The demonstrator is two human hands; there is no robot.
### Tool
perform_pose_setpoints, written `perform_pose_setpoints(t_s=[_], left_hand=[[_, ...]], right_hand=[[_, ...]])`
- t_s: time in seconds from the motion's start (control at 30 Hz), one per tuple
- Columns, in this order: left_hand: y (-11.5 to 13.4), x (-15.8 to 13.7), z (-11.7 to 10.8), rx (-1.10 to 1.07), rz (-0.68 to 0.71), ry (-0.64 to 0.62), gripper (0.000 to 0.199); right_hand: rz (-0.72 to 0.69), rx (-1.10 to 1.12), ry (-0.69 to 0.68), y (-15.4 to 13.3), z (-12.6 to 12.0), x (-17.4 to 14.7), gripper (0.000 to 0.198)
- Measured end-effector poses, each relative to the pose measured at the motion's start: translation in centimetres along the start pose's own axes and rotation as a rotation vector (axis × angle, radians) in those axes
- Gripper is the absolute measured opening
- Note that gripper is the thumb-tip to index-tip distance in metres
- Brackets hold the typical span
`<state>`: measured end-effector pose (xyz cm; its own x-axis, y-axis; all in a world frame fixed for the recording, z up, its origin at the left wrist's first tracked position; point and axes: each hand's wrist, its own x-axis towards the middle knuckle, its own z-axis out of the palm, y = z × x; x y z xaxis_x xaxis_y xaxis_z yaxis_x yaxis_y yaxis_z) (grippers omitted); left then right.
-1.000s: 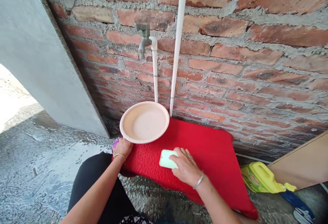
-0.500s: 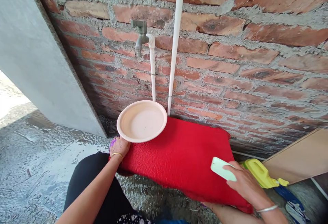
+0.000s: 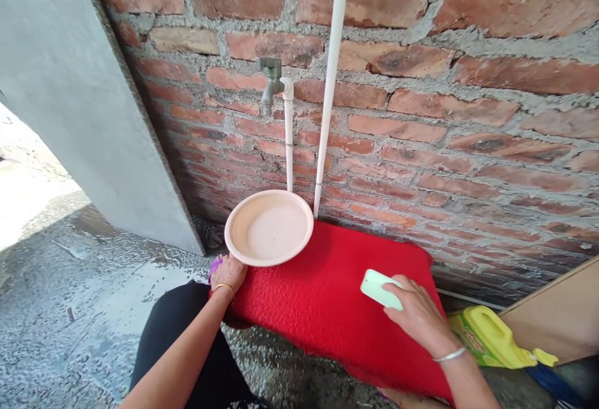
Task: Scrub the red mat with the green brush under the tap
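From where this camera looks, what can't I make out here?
Head view:
Underside of the pale green block: hidden by its own top; the right hand covers one end.
Full shape of the purple item: partly covered by the left hand.
What lies beneath the red cloth: mostly hidden by the cloth.
Print on the yellow bottle: too small to read.
Top of the tall white pipe: cut off by the upper edge.

the cloth (image 3: 318,303) is red, the block (image 3: 377,287) green (pale mint).
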<state>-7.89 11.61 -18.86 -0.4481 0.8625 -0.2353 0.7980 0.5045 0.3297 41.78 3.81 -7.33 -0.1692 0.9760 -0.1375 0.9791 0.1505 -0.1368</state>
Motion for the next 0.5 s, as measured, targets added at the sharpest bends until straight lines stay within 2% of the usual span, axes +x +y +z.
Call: perform_pose_setpoints(t_s=[0.13, 0.2, 0.27, 0.37, 0.43, 0.5], left_hand=[[0.0, -0.1, 0.0, 0.018, 0.018, -0.01, 0.061], [0.0, -0.1, 0.0, 0.007, 0.007, -0.005, 0.063], [0.0, -0.2, 0.1, -0.006, 0.005, 0.0, 0.063], [0.0, -0.1, 0.2, -0.007, 0.014, 0.001, 0.063], [-0.1, 0.0, 0.3, 0.001, 0.015, 0.009, 0.061], [-0.2, 0.1, 0.3, 0.011, 0.016, 0.014, 0.058]], right_hand=[[-0.156, 0.038, -0.117, -10.5, -0.4, 5.3, 0.045], [-0.225, 0.053, -0.168, -14.2, 0.0, 6.9, 0.042], [-0.283, 0.062, -0.203, -16.5, 0.6, 7.9, 0.039], [-0.302, 0.073, -0.224, -16.8, 1.2, 8.2, 0.04], [-0.25, 0.081, -0.216, -14.8, 1.2, 7.8, 0.043], [-0.169, 0.085, -0.196, -11.4, 0.9, 7.0, 0.047]])
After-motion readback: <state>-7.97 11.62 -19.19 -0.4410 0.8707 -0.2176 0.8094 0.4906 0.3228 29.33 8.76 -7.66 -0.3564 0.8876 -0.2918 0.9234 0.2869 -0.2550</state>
